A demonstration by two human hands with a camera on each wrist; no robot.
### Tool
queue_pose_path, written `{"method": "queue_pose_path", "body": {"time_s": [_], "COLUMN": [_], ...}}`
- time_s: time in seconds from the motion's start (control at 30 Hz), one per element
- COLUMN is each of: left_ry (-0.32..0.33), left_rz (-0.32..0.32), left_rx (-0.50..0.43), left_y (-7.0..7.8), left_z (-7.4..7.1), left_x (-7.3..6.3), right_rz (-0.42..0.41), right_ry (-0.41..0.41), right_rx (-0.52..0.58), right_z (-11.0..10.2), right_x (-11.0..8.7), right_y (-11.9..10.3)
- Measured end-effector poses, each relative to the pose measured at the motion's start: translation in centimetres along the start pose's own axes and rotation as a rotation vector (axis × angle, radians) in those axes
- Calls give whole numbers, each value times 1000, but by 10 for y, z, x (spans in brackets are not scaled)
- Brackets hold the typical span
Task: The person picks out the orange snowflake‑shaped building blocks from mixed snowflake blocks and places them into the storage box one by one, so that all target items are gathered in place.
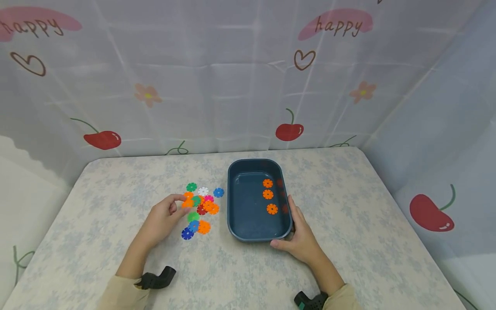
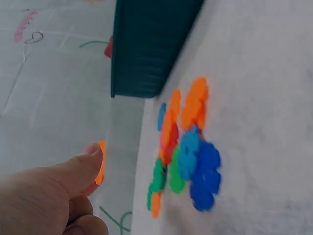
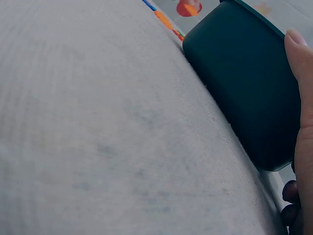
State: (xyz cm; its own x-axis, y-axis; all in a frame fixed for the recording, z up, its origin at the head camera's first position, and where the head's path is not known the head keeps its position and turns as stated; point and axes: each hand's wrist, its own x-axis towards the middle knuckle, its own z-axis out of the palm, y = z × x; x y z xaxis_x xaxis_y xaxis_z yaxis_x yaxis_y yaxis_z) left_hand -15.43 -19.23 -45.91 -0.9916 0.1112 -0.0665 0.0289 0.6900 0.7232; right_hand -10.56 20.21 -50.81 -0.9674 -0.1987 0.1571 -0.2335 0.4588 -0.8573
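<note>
My left hand [image 1: 162, 218] pinches an orange flower-shaped plastic disc [image 2: 101, 164] between thumb and forefinger, raised beside the pile in the left wrist view. Under and around it lie several loose discs: dark blue [image 1: 187, 234], green [image 1: 191, 187], white [image 1: 203, 191], dark red [image 1: 201, 210] and orange [image 1: 204, 227], some overlapping. To their right stands a deep blue rectangular tray [image 1: 245, 202]. Inside, three orange discs [image 1: 268, 194] form a column along its right side. My right hand [image 1: 300, 239] grips the tray's near right corner, thumb at the rim [image 3: 293, 41], fingers along the side wall.
A pale patterned cloth covers the table [image 1: 348, 206]. Behind it hangs a white curtain [image 1: 217, 94] printed with cherries and hearts, and another curtain panel [image 1: 445, 142] runs along the right. Black camera mounts [image 1: 156, 279] sit on both wrists, close over the table.
</note>
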Motion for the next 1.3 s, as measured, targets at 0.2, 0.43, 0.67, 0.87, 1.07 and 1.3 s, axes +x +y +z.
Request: {"method": "queue_pose_path", "body": {"time_s": [0.2, 0.43, 0.67, 0.87, 1.07, 1.3], "left_ry": [-73, -158, -239, -317, -364, -344], "left_rz": [40, 143, 261, 359, 439, 459], "left_rx": [-67, -71, 14, 78, 197, 356], "left_y": [46, 89, 122, 143, 152, 151], "left_z": [4, 25, 50, 74, 101, 120], "left_x": [-3, 0, 5, 6, 13, 22], "right_rz": [-9, -43, -24, -52, -65, -54], "right_ry": [-8, -15, -7, -9, -19, -19], "right_rx": [2, 12, -15, -6, 57, 39], "right_z": [-1, 0, 2, 1, -1, -2], "right_x": [0, 1, 0, -1, 0, -1], "right_y": [1, 4, 1, 1, 2, 4]}}
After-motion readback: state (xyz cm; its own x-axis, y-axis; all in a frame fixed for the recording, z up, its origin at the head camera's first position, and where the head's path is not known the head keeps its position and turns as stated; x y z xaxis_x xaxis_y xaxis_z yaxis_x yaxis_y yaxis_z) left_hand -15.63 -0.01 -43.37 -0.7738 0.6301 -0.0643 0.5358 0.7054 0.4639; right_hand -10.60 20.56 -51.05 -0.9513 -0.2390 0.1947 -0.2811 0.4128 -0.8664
